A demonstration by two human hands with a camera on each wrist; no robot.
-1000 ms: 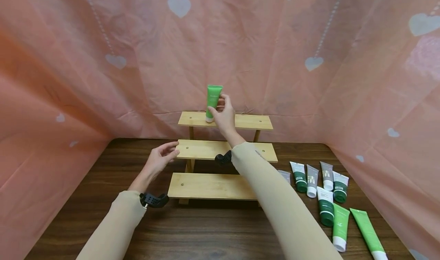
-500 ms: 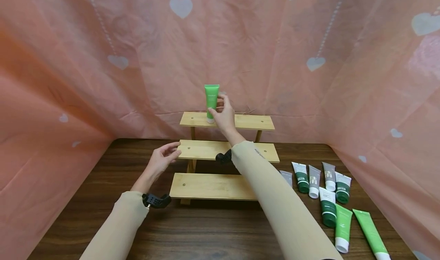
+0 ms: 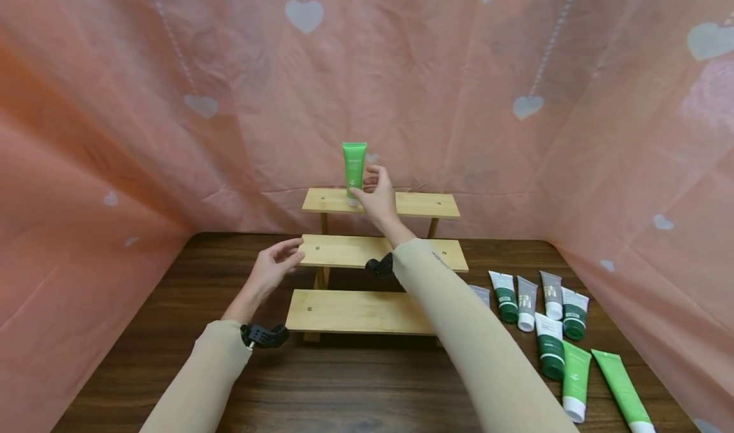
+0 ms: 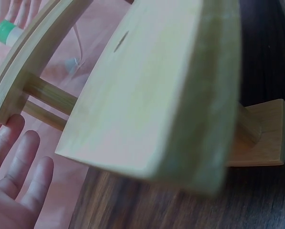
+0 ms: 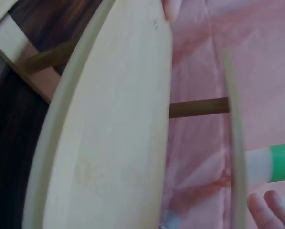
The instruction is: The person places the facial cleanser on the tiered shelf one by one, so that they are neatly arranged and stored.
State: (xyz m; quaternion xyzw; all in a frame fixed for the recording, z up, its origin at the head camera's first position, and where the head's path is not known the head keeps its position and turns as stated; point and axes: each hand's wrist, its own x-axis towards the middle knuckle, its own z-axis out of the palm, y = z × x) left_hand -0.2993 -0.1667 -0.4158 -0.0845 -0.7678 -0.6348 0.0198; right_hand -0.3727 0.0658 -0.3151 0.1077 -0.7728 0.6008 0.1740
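A light green squeeze tube (image 3: 354, 162) with a white cap stands upright, cap down, on the top tier of a wooden three-step rack (image 3: 373, 311). Around its right side my right hand (image 3: 380, 198) is spread, thumb tip overlapping the tube's lower edge. In the right wrist view the fingers (image 5: 271, 207) lie apart from the tube's cap (image 5: 259, 165). My left hand (image 3: 273, 269) holds the left end of the middle tier (image 3: 338, 250). In the left wrist view its fingertips (image 4: 14, 125) are on either side of the board's end.
At the right of the dark wood table (image 3: 355, 388) lie several tubes: white-and-green ones (image 3: 550, 345), grey ones (image 3: 526, 302) and two light green ones (image 3: 576, 379). A pink curtain (image 3: 258, 134) with hearts encloses the back and sides.
The green tube, tilted at first, has come upright on the top tier. My right thumb and fingers have slid down and away from it. My left hand stays at the middle tier.
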